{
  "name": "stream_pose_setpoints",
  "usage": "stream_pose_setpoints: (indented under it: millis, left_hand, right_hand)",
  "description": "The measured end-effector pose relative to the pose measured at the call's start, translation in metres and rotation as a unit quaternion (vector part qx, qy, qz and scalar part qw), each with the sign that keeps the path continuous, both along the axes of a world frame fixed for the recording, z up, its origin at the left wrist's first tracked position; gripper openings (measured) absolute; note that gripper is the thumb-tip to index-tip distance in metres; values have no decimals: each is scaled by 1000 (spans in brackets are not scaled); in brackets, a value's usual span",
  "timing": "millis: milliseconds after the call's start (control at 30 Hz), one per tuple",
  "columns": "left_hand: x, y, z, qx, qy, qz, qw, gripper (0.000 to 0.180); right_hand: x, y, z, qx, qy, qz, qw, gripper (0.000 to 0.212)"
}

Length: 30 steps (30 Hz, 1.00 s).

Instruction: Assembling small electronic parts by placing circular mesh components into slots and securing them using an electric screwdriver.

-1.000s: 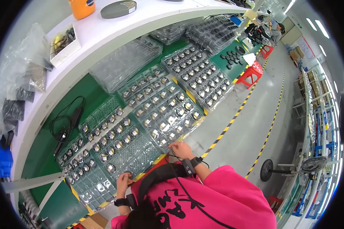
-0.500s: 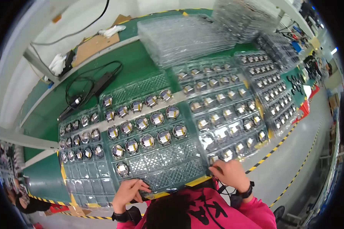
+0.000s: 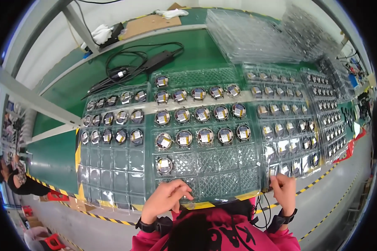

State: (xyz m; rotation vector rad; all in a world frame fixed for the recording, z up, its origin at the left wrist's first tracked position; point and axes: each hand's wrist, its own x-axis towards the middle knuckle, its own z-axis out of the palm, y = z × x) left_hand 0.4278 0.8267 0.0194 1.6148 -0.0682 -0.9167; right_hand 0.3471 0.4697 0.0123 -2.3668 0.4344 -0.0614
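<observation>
Transparent plastic trays with square pockets lie side by side in front of me. In the middle tray (image 3: 228, 167), rows of round modules (image 3: 205, 136), dark-rimmed with pale labels, fill the far pockets. A single module (image 3: 163, 165) sits in the left pocket of the row nearer me. My left hand (image 3: 165, 200) is over that tray's near left corner, its fingers loosely apart and holding nothing visible. At the near left corner of the right tray (image 3: 262, 157), my right hand (image 3: 284, 192) is closed, thumb and fingers together beside a module (image 3: 274, 170). What it pinches is hidden.
Another part-filled tray (image 3: 113, 161) lies left, and one more filled tray (image 3: 329, 117) far right. Stacked transparent trays (image 3: 255, 39) stand behind. A black cabled device (image 3: 155, 62) lies on the green bench (image 3: 56, 154). A person (image 3: 19, 178) is at the far left.
The whole view has swung left, so the bench and trays sit further right. My left hand's fingers have lifted and spread slightly; my right hand stays at the right tray's corner.
</observation>
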Motion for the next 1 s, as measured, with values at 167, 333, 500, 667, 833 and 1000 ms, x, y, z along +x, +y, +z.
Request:
stream_pose_setpoints:
  millis: [167, 333, 500, 667, 833, 1000]
  left_hand:
    - [-6, 5, -7, -17, -35, -7, 999, 21]
    - [-5, 7, -9, -29, -63, -17, 997, 22]
    - [-9, 8, 2, -3, -12, -20, 1000, 21]
    - [-21, 8, -40, -47, -153, -10, 987, 26]
    - [-19, 4, -45, -54, -150, 5, 987, 27]
    - [-18, 4, -48, -62, -157, 12, 986, 27]
  right_hand:
    - [-2, -2, 0, -72, -7, 56, 996, 34]
    - [8, 6, 20, -64, 32, 70, 995, 33]
    - [21, 5, 38, -148, 39, 151, 977, 34]
    - [49, 9, 52, -177, 16, 168, 970, 33]
    - [65, 18, 79, -159, -2, 234, 959, 33]
    - [85, 24, 112, -91, -82, 327, 937, 34]
